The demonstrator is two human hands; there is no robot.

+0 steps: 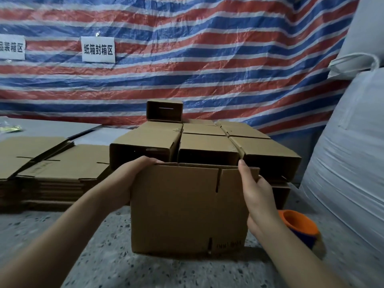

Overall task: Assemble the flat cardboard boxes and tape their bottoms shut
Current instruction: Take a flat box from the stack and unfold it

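Note:
A brown cardboard box [182, 208] stands on the speckled floor in front of me, its slotted side facing the camera. My left hand [126, 179] grips its upper left edge, fingers curled over the top. My right hand [256, 194] holds the upper right corner, one finger pointing up along the edge and the thumb on the right side. Flat unfolded boxes [52, 163] lie stacked at the left. Behind the held box, several assembled boxes [205, 142] lie on their sides in rows. An orange and blue tape dispenser [299, 227] sits on the floor just right of my right wrist.
A red, white and blue striped tarp [187, 59] with white paper signs [98, 49] hangs behind. Large white woven sacks [353, 152] crowd the right side. One small box [164, 111] stands on top of the assembled rows.

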